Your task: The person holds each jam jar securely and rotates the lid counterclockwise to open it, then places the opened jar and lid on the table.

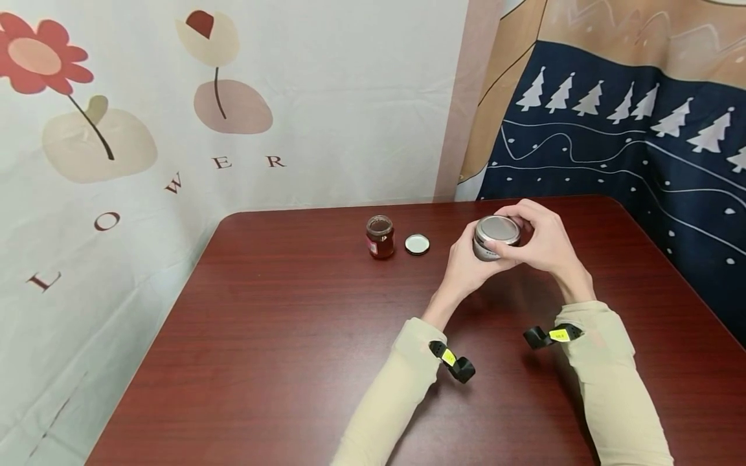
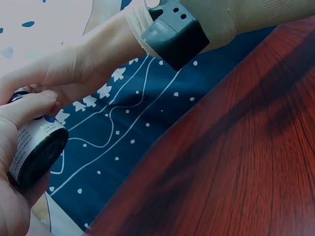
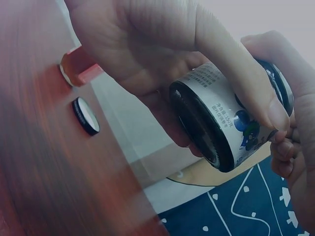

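Both hands hold a small glass jar above the right part of the table. Its lid is silver and faces up in the head view. A white label with printed text and blue berries wraps the jar, whose dark base shows in the right wrist view. My left hand grips the jar's body, its thumb lying across the label. The fingers and thumb of my right hand are curled round the lid end. In the left wrist view the jar is partly covered by fingers.
On the table, left of the hands, stands an uncovered jar with dark red contents. Beside it a loose lid lies with its white inside up. Printed cloths hang behind the table.
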{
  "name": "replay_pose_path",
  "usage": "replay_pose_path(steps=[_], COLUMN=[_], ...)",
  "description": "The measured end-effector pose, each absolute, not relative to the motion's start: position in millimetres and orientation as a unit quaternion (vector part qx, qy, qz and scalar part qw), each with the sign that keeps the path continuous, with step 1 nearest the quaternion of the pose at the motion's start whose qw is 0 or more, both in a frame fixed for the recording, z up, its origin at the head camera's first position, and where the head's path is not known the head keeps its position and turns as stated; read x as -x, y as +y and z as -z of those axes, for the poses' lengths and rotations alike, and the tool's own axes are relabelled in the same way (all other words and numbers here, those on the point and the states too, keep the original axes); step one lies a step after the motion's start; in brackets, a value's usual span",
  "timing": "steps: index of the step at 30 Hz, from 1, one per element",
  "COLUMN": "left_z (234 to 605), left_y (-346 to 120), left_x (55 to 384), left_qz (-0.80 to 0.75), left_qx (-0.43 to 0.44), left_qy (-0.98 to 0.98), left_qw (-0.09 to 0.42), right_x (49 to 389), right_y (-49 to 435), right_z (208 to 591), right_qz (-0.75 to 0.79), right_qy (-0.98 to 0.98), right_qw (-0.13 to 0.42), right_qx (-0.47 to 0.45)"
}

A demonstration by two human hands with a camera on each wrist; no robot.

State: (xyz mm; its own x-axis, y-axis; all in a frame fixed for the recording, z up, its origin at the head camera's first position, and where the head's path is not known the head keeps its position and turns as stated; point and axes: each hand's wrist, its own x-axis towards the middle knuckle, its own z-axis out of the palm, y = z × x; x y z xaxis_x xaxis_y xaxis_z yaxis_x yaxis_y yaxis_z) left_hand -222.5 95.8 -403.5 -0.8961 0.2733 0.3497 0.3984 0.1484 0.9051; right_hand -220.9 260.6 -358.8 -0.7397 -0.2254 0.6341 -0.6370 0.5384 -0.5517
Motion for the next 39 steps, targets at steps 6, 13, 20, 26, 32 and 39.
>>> replay_pose_path(steps=[6,13,20,26,32,39], left_z=[401.9,399.4,396.3,396.2,393.8,391.3], left_y=[87.5,78.9,70.2,62.6,54.7,45.1], left_x=[222.2,219.6,216.0,214.3,211.5,208.3], left_qz=[0.606,0.601,0.595,0.580,0.569,0.571], left_qx=[0.229,0.236,0.236,0.237,0.237,0.239], left_qy=[-0.760,-0.762,-0.766,-0.775,-0.780,-0.777], left_qw=[0.051,0.052,0.062,0.088,0.105,0.112], right_x=[214.0,216.3,218.2,215.4,213.1,211.6], right_y=[248.1,248.3,246.5,240.7,234.7,226.4], right_z=[351.4,353.5,353.3,348.7,345.9,343.6], right_qz=[-0.413,-0.401,-0.395,-0.379,-0.377,-0.375], right_qy=[-0.833,-0.838,-0.837,-0.847,-0.848,-0.850], right_qw=[0.253,0.248,0.236,0.219,0.209,0.201], right_qx=[-0.268,-0.274,-0.295,-0.301,-0.309,-0.311])
